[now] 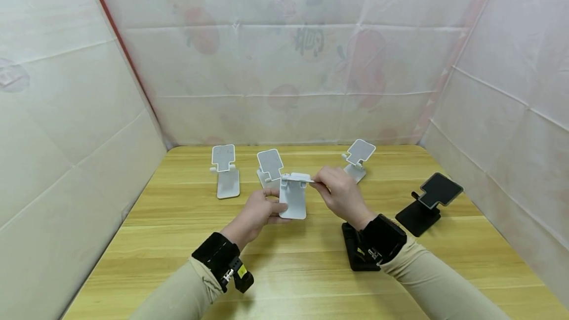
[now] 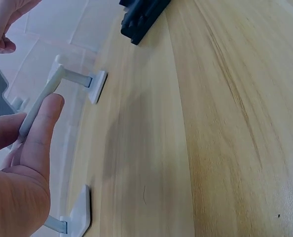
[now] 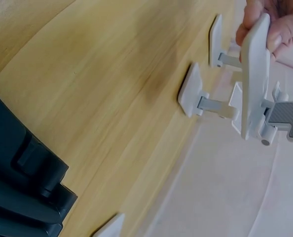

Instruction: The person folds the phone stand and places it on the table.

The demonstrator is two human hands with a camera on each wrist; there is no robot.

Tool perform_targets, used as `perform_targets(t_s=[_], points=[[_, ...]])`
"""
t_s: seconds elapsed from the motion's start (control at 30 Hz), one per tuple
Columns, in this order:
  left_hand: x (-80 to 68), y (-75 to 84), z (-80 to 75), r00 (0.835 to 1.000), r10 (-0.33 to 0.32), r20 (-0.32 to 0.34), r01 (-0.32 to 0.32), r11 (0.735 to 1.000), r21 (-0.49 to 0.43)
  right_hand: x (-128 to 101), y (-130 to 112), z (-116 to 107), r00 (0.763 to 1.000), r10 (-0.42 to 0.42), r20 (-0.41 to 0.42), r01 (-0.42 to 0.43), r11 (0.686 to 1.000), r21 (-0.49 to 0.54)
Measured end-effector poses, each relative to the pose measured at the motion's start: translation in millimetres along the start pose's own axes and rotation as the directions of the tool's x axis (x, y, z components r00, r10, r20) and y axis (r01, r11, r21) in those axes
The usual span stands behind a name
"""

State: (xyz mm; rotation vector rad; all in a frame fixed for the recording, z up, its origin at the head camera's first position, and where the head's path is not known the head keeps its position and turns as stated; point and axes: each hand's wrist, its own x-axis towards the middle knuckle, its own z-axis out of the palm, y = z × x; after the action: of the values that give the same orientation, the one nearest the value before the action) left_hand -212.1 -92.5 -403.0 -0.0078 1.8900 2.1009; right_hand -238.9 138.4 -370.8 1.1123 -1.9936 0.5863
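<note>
we see the left hand (image 1: 260, 213) gripping the base of a white phone stand (image 1: 294, 196) lifted above the table (image 1: 284, 260), while the right hand (image 1: 340, 195) pinches its top plate; 3 white stands (image 1: 228, 172) stand behind.

White folding phone stand (image 1: 294, 195) — held above the table, cradle plate tipped flat.
</note>
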Motion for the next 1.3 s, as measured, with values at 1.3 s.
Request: perform_targets(t_s=[1.3], points=[[-0.2, 7.7, -4.3, 0.992, 0.064, 0.11, -0.038, 0.974, -0.223, -2.9, -3.2, 3.8, 0.989, -0.146, 0.017, 0.147, 0.986, -0.075]])
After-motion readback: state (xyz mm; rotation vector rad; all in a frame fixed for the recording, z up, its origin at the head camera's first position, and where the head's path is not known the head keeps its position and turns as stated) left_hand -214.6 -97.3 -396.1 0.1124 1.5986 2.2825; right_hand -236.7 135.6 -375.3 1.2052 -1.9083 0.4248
